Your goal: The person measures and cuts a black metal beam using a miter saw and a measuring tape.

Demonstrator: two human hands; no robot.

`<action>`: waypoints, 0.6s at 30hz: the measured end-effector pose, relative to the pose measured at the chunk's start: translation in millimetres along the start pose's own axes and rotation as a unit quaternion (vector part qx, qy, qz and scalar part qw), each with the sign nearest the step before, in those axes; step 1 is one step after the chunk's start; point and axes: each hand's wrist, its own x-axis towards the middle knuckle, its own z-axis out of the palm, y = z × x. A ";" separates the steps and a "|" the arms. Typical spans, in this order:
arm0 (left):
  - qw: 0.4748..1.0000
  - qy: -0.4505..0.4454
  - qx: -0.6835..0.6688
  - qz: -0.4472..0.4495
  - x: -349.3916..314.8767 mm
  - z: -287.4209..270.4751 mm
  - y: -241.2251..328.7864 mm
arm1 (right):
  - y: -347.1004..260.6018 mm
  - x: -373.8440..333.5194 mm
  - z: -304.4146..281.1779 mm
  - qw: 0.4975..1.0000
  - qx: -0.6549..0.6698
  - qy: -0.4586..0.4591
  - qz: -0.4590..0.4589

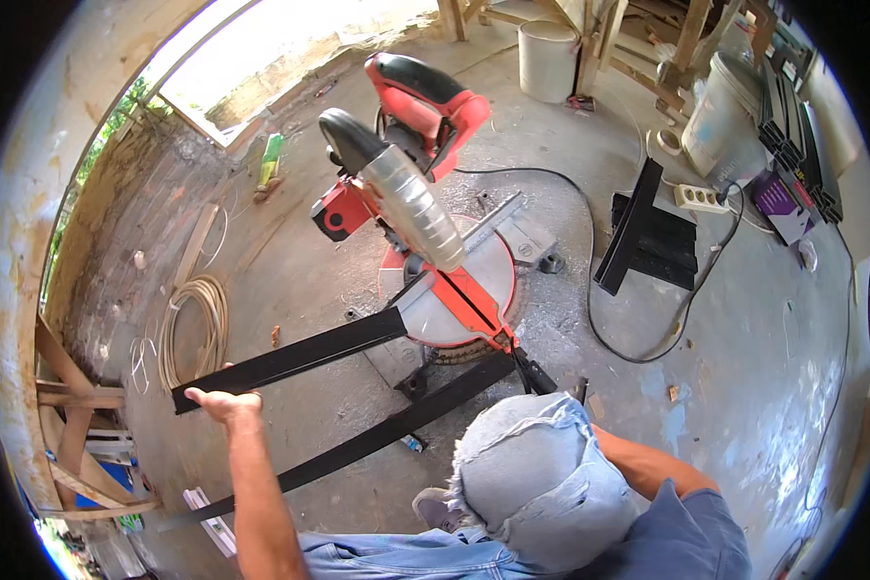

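My left hand (227, 401) grips the outer end of a black profile bar (290, 362), thumb along its near side and fingers mostly hidden beneath it. The bar's other end lies on the round table of a red miter saw (469, 285), against its fence. The saw head is raised, its blade behind a clear guard (416, 208). My right forearm (662, 464) passes behind my bent knee in torn jeans (527, 464), which hides the right hand. Below the saw, a second long black bar (396, 425) slants across the floor.
Short black offcuts (648, 232) lie to the right, near a white power strip (701, 198) and the saw's looping cable (594, 290). Coiled hose (193, 324) rests at left. White buckets (548, 63) and stacked black profiles (793, 135) stand farther back. Metal shavings cover the floor around the saw.
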 end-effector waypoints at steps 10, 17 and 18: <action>0.973 0.191 0.036 -0.122 0.1 -43.6 -137.4 | -16.4 132.0 -3.0 0.986 0.004 0.165 0.006; 0.962 0.237 0.067 -0.120 -14.3 -54.5 -169.7 | -4.0 231.9 -3.1 0.876 0.378 0.205 0.219; 0.964 0.229 0.061 -0.119 -17.0 -52.9 -175.6 | 3.1 236.3 -2.8 0.872 0.371 0.204 0.245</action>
